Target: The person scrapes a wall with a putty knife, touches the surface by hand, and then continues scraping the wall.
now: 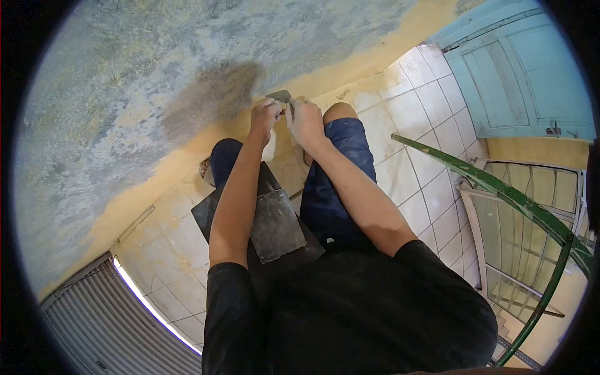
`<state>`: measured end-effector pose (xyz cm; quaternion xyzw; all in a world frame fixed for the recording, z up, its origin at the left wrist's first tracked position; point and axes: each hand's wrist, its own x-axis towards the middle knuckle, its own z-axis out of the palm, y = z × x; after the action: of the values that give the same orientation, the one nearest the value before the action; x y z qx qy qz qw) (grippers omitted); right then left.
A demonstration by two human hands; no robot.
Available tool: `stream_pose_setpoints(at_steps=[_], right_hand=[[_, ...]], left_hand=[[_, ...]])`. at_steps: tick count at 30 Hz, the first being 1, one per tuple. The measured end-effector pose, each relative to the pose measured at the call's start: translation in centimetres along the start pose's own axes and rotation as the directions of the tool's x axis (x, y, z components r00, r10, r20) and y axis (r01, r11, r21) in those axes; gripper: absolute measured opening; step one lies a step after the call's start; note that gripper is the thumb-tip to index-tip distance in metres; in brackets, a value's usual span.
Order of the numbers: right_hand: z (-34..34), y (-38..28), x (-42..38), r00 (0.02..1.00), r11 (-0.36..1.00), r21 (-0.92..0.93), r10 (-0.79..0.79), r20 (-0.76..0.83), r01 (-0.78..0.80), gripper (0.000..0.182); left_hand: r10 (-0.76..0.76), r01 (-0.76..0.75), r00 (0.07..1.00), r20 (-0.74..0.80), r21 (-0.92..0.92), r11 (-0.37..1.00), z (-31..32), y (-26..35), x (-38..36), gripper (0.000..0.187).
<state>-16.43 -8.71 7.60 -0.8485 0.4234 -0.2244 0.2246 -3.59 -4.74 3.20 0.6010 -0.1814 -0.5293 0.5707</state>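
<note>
Both hands are close together in front of the lower wall, above my knees. My left hand (265, 118) has its fingers closed on the left side of a small dark grey flat piece (279, 96). On the piece's other side, my right hand (305, 123) grips it with fingers bent. The piece is held near the wall's yellowish bottom band (325, 80). Left of the hands, a damp-looking brown patch (219, 90) marks the blue-grey wall (125, 106). A dark grey rectangular slab (276, 226) lies on a larger black board (206, 212) below my forearms.
White tiles (406, 169) cover the floor. A ribbed metal shutter (112, 325) is at the lower left. On the right are a light blue door (522, 75), a green railing (481, 178) and a metal-framed gate (531, 206).
</note>
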Motion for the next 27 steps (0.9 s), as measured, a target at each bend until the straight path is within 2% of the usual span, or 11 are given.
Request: stream_pose_setpoints(at_steps=[4,7,9,13,19,21,22,23,24,25,27], right_hand=[[-0.4,-1.2,-0.4,0.997,1.0,-0.01,0.027,-0.068,-0.028,0.021],[-0.1,-0.4,-0.8,0.999,0.999,-0.035,0.028,-0.04,-0.03,0.022],[-0.5,-0.5,-0.3,1.0,0.999,-0.043,-0.014,-0.015,0.013,0.022],[-0.3,-1.1,-0.7,0.992,1.0,-0.009,0.005,-0.127,-0.006,0.019],[-0.6,-0.5,-0.5,0.999,1.0,-0.019,0.0,-0.039,0.0,0.018],[-1.0,-1.1,-0.8,0.999,1.0,0.0,-0.007,-0.048,0.007,0.019],[-1.2,-1.3,-1.1,0.998,1.0,0.03,0.009,-0.069,-0.007,0.019],[-1.2,-1.5,-1.3,0.996,0.998,0.059,0.028,-0.086,-0.023,0.019],[-0.9,-1.1,-1.2,0.996,0.998,0.057,0.037,-0.075,-0.032,0.019],[-0.5,-0.8,-0.8,0.999,0.998,0.047,0.042,-0.013,-0.041,0.019],[-0.2,-0.6,0.2,0.999,0.999,0.045,0.027,0.028,-0.028,0.019]], left_hand=[[0.131,-0.131,0.99,0.049,-0.005,0.991,0.1,1.2,-0.4,0.01],[0.167,-0.188,0.979,0.119,0.198,0.962,-0.1,0.4,-0.7,0.01],[0.066,-0.066,0.996,0.059,0.008,0.998,0.2,0.5,-0.5,0.01],[0.083,-0.08,0.995,0.049,-0.076,0.994,0.1,0.7,-0.2,0.013],[0.176,-0.199,0.974,0.145,0.164,0.966,0.0,0.2,-0.4,0.01],[0.005,-0.009,0.999,-0.033,-0.131,0.991,0.8,0.7,-1.1,0.011],[0.01,-0.016,0.999,-0.04,-0.134,0.991,0.0,0.6,-0.6,0.011],[0.18,-0.187,0.982,0.058,0.156,0.97,-1.1,0.3,-0.1,0.01],[0.292,-0.353,0.934,0.204,0.413,0.84,-1.7,-0.8,0.0,0.01],[0.273,-0.337,0.939,0.208,0.412,0.846,-1.5,-1.8,-0.1,0.01],[0.02,-0.022,0.999,0.046,0.045,0.999,-1.5,-1.3,1.1,0.012]])
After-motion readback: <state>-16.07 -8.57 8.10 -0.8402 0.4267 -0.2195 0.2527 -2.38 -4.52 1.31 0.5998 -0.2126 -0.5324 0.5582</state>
